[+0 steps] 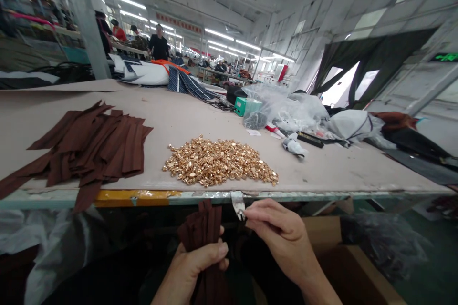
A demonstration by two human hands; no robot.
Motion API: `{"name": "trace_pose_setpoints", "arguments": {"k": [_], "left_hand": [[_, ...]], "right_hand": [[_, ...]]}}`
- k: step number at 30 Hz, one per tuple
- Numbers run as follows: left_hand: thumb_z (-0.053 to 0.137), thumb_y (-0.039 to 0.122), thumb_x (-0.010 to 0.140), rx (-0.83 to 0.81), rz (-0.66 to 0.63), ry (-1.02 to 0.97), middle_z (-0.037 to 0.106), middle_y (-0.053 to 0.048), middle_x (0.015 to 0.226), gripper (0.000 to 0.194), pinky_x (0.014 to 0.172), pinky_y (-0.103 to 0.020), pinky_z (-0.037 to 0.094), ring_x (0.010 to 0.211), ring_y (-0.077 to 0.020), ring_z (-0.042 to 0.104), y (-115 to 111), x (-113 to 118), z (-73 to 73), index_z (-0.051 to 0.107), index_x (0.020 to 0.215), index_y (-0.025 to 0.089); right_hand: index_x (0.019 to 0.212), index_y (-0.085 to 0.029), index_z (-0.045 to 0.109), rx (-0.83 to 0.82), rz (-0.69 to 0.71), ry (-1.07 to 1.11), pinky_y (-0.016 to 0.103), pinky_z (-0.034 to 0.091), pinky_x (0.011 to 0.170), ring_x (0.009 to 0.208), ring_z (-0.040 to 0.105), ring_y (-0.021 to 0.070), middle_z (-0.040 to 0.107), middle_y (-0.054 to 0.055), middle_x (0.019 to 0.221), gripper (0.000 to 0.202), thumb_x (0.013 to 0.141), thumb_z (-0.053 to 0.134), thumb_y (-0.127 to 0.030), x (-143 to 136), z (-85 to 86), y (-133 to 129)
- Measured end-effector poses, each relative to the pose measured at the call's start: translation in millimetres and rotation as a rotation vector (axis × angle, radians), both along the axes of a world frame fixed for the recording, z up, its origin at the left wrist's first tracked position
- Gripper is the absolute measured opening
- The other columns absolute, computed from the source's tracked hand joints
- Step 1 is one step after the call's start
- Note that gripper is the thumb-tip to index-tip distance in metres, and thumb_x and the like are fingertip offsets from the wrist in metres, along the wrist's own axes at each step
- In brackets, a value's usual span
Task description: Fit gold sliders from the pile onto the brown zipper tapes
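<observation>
Below the table's front edge, my left hand (200, 262) is closed round a bundle of dark brown fabric strips (202, 226), thumb across the front. To its right, my right hand (279, 236) is pinched at a small shiny metal piece (241, 215). That piece sits at the lower end of a whitish strip (237, 200) hanging from the table edge; whether it is fixed to the strip I cannot tell. On the table just beyond the hands lies a heap of small gold-coloured metal pieces (218, 162). More brown fabric strips (96, 147) are piled at the left, some hanging over the edge.
The beige tabletop (339, 167) has a worn front edge with yellow tape (139, 198). Farther back are a green box (246, 106), clear plastic bags (289, 109) and striped fabric (189, 83). An open cardboard box (354, 267) stands below right. People work in the background.
</observation>
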State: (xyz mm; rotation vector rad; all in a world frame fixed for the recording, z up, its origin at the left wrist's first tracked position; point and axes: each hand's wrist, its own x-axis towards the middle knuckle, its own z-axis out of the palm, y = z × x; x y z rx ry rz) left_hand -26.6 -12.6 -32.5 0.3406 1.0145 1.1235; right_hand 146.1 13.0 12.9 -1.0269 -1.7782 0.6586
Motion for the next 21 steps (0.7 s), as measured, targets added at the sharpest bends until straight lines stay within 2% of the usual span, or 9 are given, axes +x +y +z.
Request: {"name": "trace_pose_setpoints", "arguments": {"k": [6,9,12,14,17,21], "left_hand": [[0.075,0.016,0.061,-0.011,-0.055,-0.004,0.066,0.0,0.061,0.028,0.058,-0.026,0.045,0.056,-0.014,0.058,-7,5,6.4,0.071,0.089,0.014],[0.075,0.015,0.061,-0.022,-0.051,-0.016,0.066,0.0,0.061,0.032,0.058,-0.026,0.044,0.056,-0.0136,0.058,-6,7,6.9,0.071,0.093,0.015],[0.075,0.016,0.061,-0.004,-0.057,-0.009,0.065,-0.001,0.061,0.026,0.057,-0.027,0.044,0.056,-0.0143,0.058,-6,6,8.0,0.071,0.087,0.013],[0.075,0.017,0.061,-0.015,-0.066,0.006,0.066,-0.001,0.061,0.023,0.056,-0.026,0.044,0.057,-0.015,0.058,-8,5,9.1,0.071,0.084,0.013],[0.075,0.016,0.06,-0.047,-0.074,-0.002,0.066,-0.001,0.061,0.025,0.056,-0.026,0.044,0.057,-0.0149,0.058,-9,5,10.6,0.071,0.085,0.014],[0.076,0.017,0.057,-0.036,-0.075,-0.001,0.067,-0.001,0.061,0.028,0.062,-0.028,0.046,0.058,-0.0156,0.06,-8,4,12.0,0.072,0.085,0.015]], "right_hand": [[0.101,-0.019,0.066,0.261,0.002,-0.298,0.027,0.053,0.071,0.079,0.066,0.0171,0.071,0.005,0.088,0.023,0.082,0.063,-0.007,2,-3.3,-4],[0.103,-0.017,0.065,0.335,0.005,-0.458,0.028,0.053,0.071,0.079,0.064,0.0178,0.07,0.007,0.088,0.021,0.085,0.059,-0.007,1,-1.9,-4],[0.105,-0.015,0.064,0.371,0.042,-0.577,0.029,0.052,0.07,0.078,0.063,0.0183,0.07,0.007,0.088,0.02,0.087,0.057,-0.007,0,1.0,-4],[0.105,-0.015,0.064,0.356,0.058,-0.595,0.029,0.051,0.072,0.08,0.063,0.0186,0.07,0.007,0.09,0.02,0.087,0.057,-0.008,-1,2.6,-1],[0.103,-0.016,0.066,0.269,0.061,-0.502,0.027,0.051,0.075,0.083,0.064,0.0175,0.07,0.006,0.092,0.021,0.084,0.062,-0.008,-1,4.0,8],[0.094,-0.019,0.07,0.049,0.089,-0.3,0.024,0.05,0.073,0.08,0.062,0.0145,0.067,0.003,0.093,0.018,0.077,0.072,-0.012,3,4.0,21]]}}
